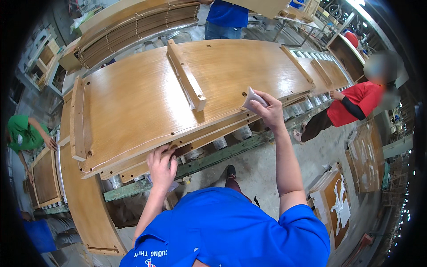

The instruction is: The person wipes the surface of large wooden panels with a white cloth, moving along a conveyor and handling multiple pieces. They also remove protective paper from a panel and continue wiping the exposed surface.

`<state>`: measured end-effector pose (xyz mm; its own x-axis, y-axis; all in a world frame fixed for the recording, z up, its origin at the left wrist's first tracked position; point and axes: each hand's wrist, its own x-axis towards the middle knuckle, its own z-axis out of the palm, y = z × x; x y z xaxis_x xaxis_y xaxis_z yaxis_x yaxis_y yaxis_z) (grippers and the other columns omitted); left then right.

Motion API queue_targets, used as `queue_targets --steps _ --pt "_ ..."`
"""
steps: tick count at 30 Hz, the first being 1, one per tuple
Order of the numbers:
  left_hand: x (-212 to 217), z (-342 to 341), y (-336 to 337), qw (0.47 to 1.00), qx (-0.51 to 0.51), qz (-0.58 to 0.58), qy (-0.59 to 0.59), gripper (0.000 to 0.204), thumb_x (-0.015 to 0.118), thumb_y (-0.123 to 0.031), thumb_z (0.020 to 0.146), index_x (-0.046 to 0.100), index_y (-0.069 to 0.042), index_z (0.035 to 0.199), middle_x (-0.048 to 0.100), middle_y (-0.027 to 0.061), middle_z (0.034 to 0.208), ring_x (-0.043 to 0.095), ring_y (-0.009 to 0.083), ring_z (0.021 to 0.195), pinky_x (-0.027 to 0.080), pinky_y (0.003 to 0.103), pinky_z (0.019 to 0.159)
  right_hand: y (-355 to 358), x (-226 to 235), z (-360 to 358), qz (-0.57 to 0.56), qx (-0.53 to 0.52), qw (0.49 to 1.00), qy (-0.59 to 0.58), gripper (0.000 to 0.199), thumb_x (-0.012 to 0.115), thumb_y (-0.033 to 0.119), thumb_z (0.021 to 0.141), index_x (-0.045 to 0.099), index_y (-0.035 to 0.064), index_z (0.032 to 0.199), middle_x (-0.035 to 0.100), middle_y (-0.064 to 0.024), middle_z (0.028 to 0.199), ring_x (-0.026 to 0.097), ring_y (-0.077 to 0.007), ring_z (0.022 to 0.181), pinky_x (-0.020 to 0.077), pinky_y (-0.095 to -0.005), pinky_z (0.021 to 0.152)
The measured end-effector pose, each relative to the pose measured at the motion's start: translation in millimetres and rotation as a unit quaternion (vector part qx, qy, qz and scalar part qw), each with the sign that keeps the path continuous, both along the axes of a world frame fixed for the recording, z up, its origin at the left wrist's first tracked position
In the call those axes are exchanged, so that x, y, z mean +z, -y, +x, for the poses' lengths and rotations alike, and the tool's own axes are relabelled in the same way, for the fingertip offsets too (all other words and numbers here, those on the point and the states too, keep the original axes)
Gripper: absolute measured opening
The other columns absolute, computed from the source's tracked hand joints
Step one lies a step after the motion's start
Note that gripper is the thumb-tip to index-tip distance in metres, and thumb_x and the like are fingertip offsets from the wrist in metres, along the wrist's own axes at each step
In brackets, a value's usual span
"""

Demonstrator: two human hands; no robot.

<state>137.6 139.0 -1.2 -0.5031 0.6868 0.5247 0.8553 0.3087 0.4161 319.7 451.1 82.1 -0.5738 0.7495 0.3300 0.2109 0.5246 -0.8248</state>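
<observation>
My right hand (269,109) is closed around a pale, translucent squeeze bag (255,97), its narrow tip pointing down at the near edge of a brown wooden panel (133,102). A thin whitish bead of glue (129,158) follows the panel's left and near edges. My left hand (161,168) holds nothing; its fingers are apart and loosely bent, with the tips against the near edges of the stacked panels. Wooden battens cross the panel, including a left one (78,118) and a middle one (187,76). Dark holes dot its margin.
The panels lie on a roller conveyor with a green rail (227,153). A person in red (356,104) stands at the right, one in green (26,133) at the left, one in blue (227,18) across the panel. Stacked boards (331,200) stand on the floor at right.
</observation>
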Motion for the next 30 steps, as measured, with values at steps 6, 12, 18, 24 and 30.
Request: queue_targets --steps 6,12,18,24,30 --pt "5.4 -2.2 -29.8 0.996 0.034 -0.088 0.002 0.037 0.063 -0.018 0.075 0.057 -0.002 0.108 0.052 0.019 0.114 0.046 0.0379 0.108 0.036 0.046 0.091 -30.2 -8.8 17.6 0.011 -0.035 0.999 0.015 0.034 0.067 0.022 0.076 0.064 0.007 0.107 0.067 -0.0112 0.09 0.065 -0.0178 0.081 0.0494 -0.0286 0.073" --pt "6.6 -2.7 -57.0 0.985 0.013 -0.172 0.03 0.05 0.062 -0.032 0.079 0.052 -0.001 0.116 0.052 0.0235 0.114 0.048 0.0397 0.107 0.037 0.046 0.091 -41.1 -11.2 24.7 -0.003 -0.009 1.0 0.014 0.034 0.067 0.022 0.076 0.064 0.0076 0.106 0.067 -0.0106 0.091 0.065 -0.0176 0.082 0.0492 -0.0282 0.073" --pt "10.4 -6.4 -92.4 0.97 0.031 -0.221 0.099 0.048 0.054 -0.043 0.083 0.056 -0.006 0.113 0.057 0.0207 0.111 0.053 0.0386 0.102 0.042 0.044 0.087 -50.0 -10.8 28.4 -0.015 0.015 0.999 0.045 0.034 0.066 0.021 0.077 0.063 0.0068 0.108 0.067 -0.0113 0.093 0.064 -0.0166 0.083 0.049 -0.0274 0.074" --pt "-23.0 -22.5 -123.3 0.986 0.01 -0.159 0.056 0.037 0.051 -0.036 0.084 0.061 -0.007 0.105 0.061 0.0168 0.106 0.056 0.0359 0.1 0.043 0.044 0.088 -77.4 -11.0 -9.5 -0.414 0.185 0.856 -0.247 0.038 0.058 0.025 0.086 0.053 0.0019 0.115 0.062 -0.0099 0.089 0.055 -0.0101 0.061 0.0479 -0.0231 0.057" --pt "-29.2 -28.5 -112.1 0.968 0.053 -0.217 0.115 0.043 0.051 -0.039 0.083 0.058 -0.008 0.113 0.056 0.0173 0.117 0.05 0.0343 0.111 0.038 0.041 0.095 -71.2 1.9 -146.8 -0.598 0.254 0.735 -0.194 0.029 0.056 0.028 0.087 0.052 0.0078 0.108 0.06 -0.0083 0.079 0.049 -0.0083 0.051 0.0375 -0.0196 0.041"
